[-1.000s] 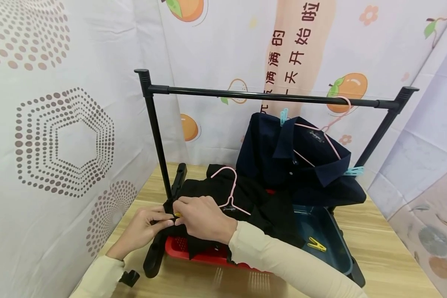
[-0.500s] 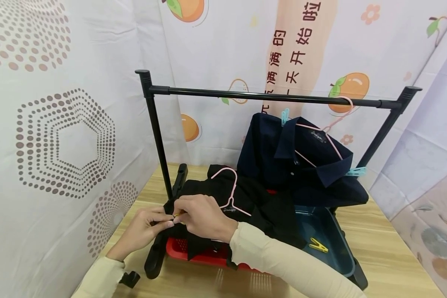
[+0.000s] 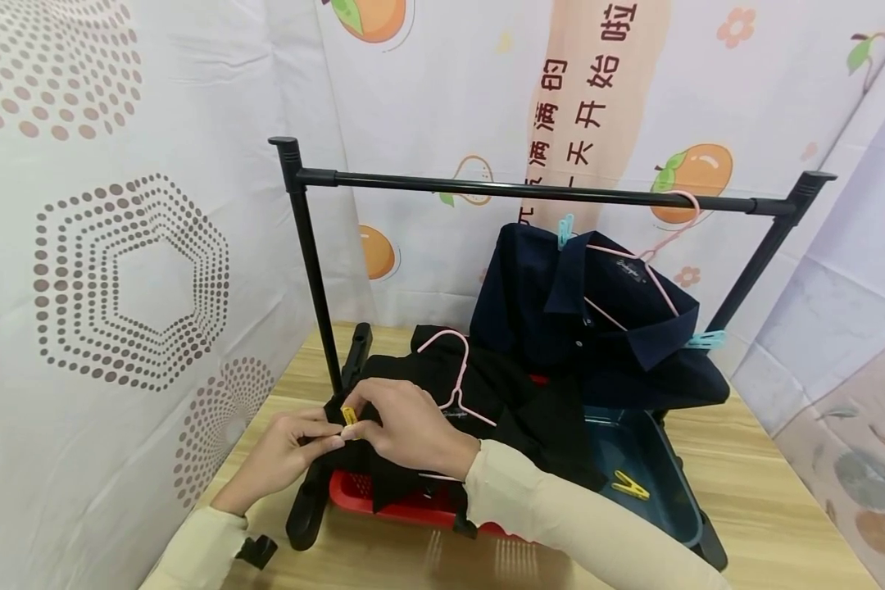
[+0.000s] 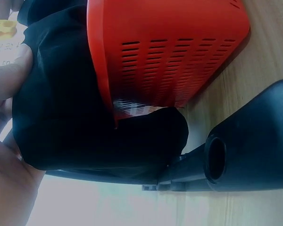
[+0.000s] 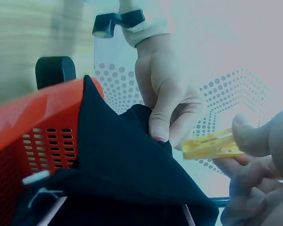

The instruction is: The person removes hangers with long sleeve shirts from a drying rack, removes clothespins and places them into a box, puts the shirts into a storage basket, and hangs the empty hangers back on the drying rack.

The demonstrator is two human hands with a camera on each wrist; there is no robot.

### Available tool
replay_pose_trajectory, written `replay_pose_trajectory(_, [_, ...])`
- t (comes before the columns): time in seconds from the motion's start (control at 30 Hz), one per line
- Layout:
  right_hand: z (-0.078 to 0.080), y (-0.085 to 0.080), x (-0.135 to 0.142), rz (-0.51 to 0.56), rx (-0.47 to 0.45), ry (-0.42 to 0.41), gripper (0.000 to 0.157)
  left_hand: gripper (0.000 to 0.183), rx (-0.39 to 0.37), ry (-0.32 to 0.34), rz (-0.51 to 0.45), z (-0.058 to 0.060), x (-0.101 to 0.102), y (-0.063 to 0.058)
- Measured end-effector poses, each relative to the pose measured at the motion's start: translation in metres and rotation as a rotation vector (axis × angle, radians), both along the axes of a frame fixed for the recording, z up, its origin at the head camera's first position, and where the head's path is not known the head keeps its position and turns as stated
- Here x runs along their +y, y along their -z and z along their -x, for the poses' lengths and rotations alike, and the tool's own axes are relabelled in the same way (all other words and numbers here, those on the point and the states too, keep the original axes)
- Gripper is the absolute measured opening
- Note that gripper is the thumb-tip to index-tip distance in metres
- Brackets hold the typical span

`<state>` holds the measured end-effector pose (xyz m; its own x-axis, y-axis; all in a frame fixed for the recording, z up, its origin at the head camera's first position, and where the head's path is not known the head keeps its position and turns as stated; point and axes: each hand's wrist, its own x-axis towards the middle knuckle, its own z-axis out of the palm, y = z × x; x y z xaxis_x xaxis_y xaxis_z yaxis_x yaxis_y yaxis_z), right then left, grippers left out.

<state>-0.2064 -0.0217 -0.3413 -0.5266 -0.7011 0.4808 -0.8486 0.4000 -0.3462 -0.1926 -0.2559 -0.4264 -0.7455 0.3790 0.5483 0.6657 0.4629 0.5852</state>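
In the head view my left hand pinches the edge of a black shirt at its left side. My right hand is close beside it and pinches a yellow clothespin. From the right wrist, the clothespin is seen between thumb and fingers, its tip near the left fingertips and the cloth. A pink hanger lies in the shirt, its hook pointing up. Part of the shirt drapes over a red perforated basket, which it mostly hides in the head view.
A black rack rail spans above. From it hangs a navy shirt on a pink hanger, with blue clothespins on it. A dark blue tray at right holds another yellow clothespin. The rack's black foot stands beside the basket.
My right hand has lifted slightly and drawn back from the left fingertips, so more of the yellow clothespin shows. My left hand stays in place on the cloth.
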Motion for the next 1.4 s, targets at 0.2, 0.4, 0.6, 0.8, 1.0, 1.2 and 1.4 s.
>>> replay_pose_trajectory(0.2, [0.0, -0.004, 0.01, 0.04, -0.075, 0.011, 0.03, 0.016, 0.005, -0.014, 0.009, 0.0, -0.001, 0.0])
replay_pose_trajectory(0.4, [0.0, -0.009, 0.027, 0.086, -0.158, 0.001, 0.038, 0.015, 0.029, -0.03, 0.016, -0.001, -0.004, 0.001])
replay_pose_trajectory(0.6, [0.003, -0.007, 0.045, 0.101, -0.219, 0.017, 0.037, 0.015, 0.034, -0.028, 0.011, -0.002, -0.005, 0.001])
replay_pose_trajectory(0.8, [0.007, -0.004, 0.061, 0.103, -0.255, 0.057, 0.036, 0.015, 0.032, -0.025, 0.023, 0.0, -0.003, -0.001])
replay_pose_trajectory(1.0, [0.011, -0.003, 0.074, 0.106, -0.257, 0.065, 0.035, 0.016, 0.034, -0.012, 0.025, 0.001, -0.003, -0.004])
replay_pose_trajectory(1.2, [0.014, -0.001, 0.085, 0.125, -0.268, 0.084, 0.037, 0.016, 0.042, -0.011, 0.03, 0.003, -0.003, -0.004])
replay_pose_trajectory(1.4, [0.015, 0.003, 0.094, 0.145, -0.272, 0.118, 0.033, 0.015, 0.024, -0.01, 0.019, 0.003, -0.001, -0.001])
